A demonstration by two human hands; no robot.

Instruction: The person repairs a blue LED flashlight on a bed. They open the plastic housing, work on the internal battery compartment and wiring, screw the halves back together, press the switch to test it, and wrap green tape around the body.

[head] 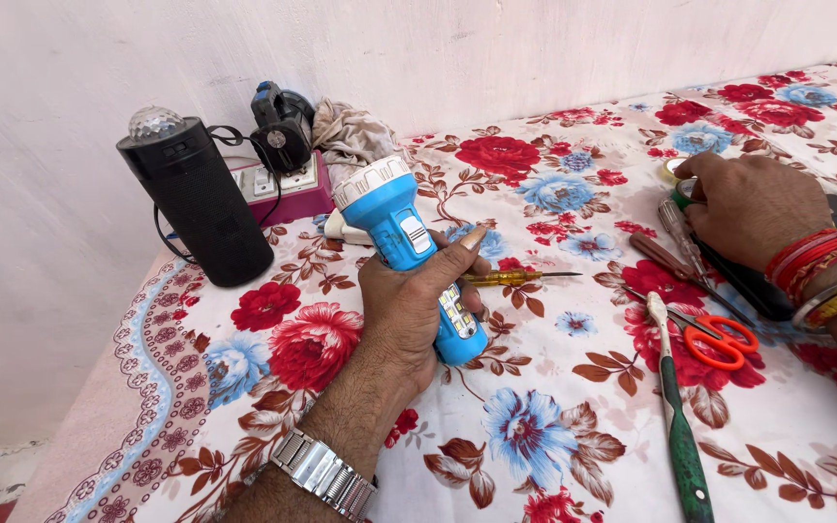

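Note:
My left hand (409,310) grips a blue and white torch (401,228) around its body, head pointing up and away. A metal watch sits on that wrist. My right hand (748,208), with red and gold bangles on the wrist, rests on a group of tools at the right, fingers curled over a screwdriver with a clear handle (680,232); a green-tipped tool peeks out under the fingers. Whether it grips the screwdriver or only touches it is unclear. A small yellow-handled screwdriver (511,278) lies just right of the torch.
A floral cloth (554,426) covers the surface. Orange-handled scissors (719,339), a green-handled toothbrush (680,436) and a dark flat object (748,286) lie at the right. A black cylindrical speaker (196,203), a pink power strip (283,189) with a charger and a crumpled rag (351,136) stand by the wall.

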